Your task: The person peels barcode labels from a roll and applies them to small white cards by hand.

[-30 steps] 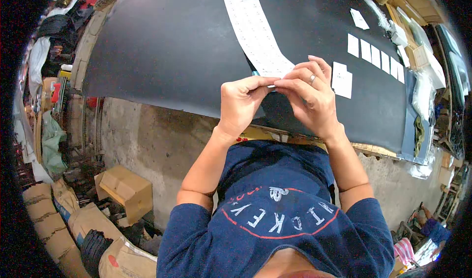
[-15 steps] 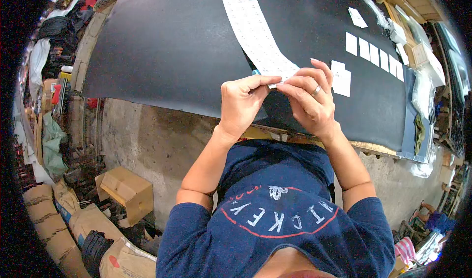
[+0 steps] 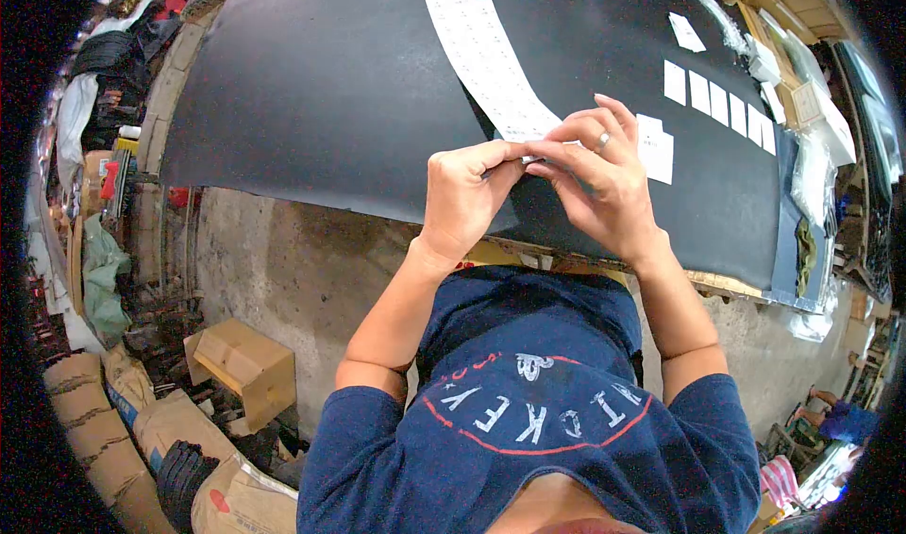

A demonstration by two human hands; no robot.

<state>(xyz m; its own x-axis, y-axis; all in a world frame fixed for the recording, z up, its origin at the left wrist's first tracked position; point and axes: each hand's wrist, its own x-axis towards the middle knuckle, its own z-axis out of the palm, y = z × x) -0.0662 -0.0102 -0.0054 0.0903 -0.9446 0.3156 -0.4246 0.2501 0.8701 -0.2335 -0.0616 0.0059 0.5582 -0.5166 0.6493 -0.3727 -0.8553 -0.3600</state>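
A long white strip of printed labels (image 3: 483, 58) runs from the far edge of the black table (image 3: 311, 100) toward me. At its near end my left hand (image 3: 464, 194) is closed, thumb and forefinger pinching the strip's edge. Pressed against those fingertips, my right hand (image 3: 604, 171) pinches the same end, its ring finger and little finger raised. A small white bit shows between the fingertips; its exact shape is hidden. Just beyond my right hand lie white cards (image 3: 655, 152), partly overlapping.
A row of several white cards (image 3: 718, 106) lies on the right of the table, with another small stack (image 3: 686, 33) farther back. Clear plastic bags (image 3: 810, 171) sit along the right edge. An open cardboard box (image 3: 243, 369) stands on the floor at left.
My right hand has shifted slightly up and rolled over, its fingers now closer to my left fingertips. The strip's near end has bent a little; my left hand has hardly moved.
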